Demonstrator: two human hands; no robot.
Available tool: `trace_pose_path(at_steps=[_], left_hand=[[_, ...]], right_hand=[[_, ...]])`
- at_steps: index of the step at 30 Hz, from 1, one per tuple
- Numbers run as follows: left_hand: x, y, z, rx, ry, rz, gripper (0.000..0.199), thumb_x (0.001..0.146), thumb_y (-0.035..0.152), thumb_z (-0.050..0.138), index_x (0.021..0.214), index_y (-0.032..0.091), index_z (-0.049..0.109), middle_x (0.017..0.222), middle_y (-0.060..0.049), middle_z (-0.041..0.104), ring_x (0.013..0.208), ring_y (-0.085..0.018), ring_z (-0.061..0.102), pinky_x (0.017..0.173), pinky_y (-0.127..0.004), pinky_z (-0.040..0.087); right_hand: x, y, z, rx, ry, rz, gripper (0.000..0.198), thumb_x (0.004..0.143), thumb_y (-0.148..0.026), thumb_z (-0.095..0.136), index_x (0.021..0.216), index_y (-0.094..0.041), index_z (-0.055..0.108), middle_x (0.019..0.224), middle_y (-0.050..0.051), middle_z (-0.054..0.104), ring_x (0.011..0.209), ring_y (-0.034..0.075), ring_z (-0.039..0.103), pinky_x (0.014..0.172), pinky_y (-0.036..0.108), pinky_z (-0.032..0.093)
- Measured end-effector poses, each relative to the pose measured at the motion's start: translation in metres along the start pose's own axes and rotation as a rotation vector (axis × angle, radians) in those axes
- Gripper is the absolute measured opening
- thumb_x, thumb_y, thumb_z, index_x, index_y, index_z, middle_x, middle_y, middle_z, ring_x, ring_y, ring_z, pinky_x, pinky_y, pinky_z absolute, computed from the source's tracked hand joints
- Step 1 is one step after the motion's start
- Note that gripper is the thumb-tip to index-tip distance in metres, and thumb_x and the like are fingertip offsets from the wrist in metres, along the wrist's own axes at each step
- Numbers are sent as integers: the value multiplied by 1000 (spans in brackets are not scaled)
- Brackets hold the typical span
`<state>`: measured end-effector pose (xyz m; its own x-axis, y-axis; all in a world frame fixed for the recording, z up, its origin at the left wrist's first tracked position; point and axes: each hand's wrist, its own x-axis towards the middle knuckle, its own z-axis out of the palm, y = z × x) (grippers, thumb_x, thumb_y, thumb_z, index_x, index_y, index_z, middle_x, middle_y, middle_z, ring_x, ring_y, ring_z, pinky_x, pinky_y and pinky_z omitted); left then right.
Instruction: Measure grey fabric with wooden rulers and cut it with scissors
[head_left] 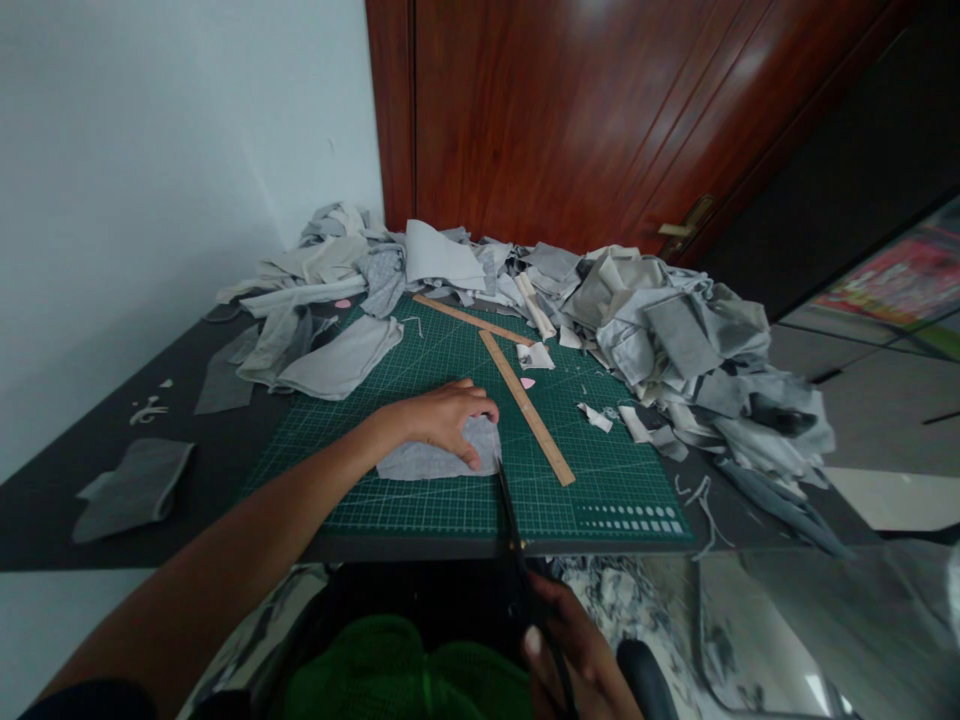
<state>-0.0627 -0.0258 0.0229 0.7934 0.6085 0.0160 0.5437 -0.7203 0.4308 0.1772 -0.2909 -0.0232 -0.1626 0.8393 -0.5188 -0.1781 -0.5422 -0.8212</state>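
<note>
A small grey piece of fabric lies on the green cutting mat. My left hand is over its right part, thumb and bent fingers gripping the cloth. In my right hand, at the table's front edge, is a pair of black scissors. The blades point away from me, and their tips touch the right edge of the fabric. Most of the scissor handles are hidden by my fingers and shadow.
Two wooden rulers lie on the mat. Heaps of grey and white fabric line the back and right. Folded grey cloth rests at the left, another folded piece at the table's left end. Small scraps are scattered rightward.
</note>
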Motion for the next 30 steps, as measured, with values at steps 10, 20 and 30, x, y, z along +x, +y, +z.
trace_pose_path(at_steps=[10,20,30], left_hand=[[0,1,0,21,17,7,61,67,58,83,115,26,63,100,-2,60,101,-26,49,89,-31,35],[-1,5,-4,32,18,11,60,67,58,82,112,23,62,102,-3,62,100,-26,50,87,-31,37],[-2,3,-2,51,33,22,62,67,60,82,113,23,62,102,-4,62,101,-27,52,90,-33,37]], right_hand=[[-2,-1,5,-39,73,-75,69,74,-71,76,121,-24,59,60,-5,55,44,8,38,45,21,32],[6,-24,6,-42,33,-16,70,75,-67,78,121,-22,52,63,-10,52,35,1,34,37,15,23],[12,-33,12,-81,24,-10,74,74,-70,77,122,-21,47,61,-9,56,35,3,37,34,15,32]])
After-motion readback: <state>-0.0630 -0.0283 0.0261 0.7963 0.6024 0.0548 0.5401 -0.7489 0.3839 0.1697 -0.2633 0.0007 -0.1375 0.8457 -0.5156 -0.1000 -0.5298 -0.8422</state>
